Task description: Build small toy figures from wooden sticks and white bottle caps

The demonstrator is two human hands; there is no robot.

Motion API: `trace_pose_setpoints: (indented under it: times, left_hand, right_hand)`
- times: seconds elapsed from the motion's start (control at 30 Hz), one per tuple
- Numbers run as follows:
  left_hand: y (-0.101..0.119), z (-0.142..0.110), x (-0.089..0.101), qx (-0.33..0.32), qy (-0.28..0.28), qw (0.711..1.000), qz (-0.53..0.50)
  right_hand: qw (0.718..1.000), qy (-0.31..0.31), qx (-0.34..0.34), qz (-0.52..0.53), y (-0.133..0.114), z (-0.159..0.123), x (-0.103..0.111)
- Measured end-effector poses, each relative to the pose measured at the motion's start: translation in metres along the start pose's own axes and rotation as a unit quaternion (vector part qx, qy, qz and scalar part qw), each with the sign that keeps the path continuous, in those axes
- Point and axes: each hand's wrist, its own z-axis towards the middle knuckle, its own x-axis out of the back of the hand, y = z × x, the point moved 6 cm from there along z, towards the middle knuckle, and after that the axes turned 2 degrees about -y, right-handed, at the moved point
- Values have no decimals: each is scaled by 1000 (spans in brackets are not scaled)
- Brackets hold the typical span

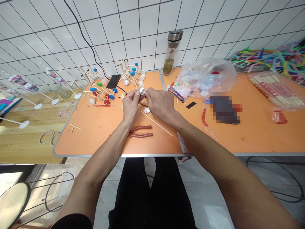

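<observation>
A small white bottle cap (142, 91) is pinched in the fingertips of my left hand (131, 105), above the orange table. Close against it, my right hand (160, 102) has its fingers closed on what looks like a short wooden stick, mostly hidden by the fingers. Another white cap (147, 110) lies below the hands. A long wooden stick (157, 124) slants across the table beside it. Nearer the front edge are pliers (141, 131) with reddish-brown handles, their jaws partly behind my left forearm.
Stick models with coloured caps (102, 92) stand at back left, near a black phone (113, 81). A glass tea bottle (169, 60) stands by the tiled wall. Rightward lie purple-handled snips (175, 93), a clear plastic bag (205, 78) and packaged sticks (277, 89).
</observation>
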Motion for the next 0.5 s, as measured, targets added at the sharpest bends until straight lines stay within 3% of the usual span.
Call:
trace_pose_setpoints:
  times: [0.13,0.2,0.37,0.43,0.5]
  left_hand:
    - [4,-3,-1,-3,9,999,40]
    - [4,-4,0,-11,13,999,50]
    - [1,-4,1,-6,26,998,57]
    - [1,-4,1,-5,26,998,57]
    - [3,-3,1,-14,20,998,63]
  right_hand:
    - [983,-32,-25,177,6,10,-8]
    - [977,-44,-22,208,6,11,-12]
    - [999,-10,36,-10,-1,-1,-11]
    - [998,-9,50,-30,-2,-2,-12]
    - [999,1,25,25,2,2,-11]
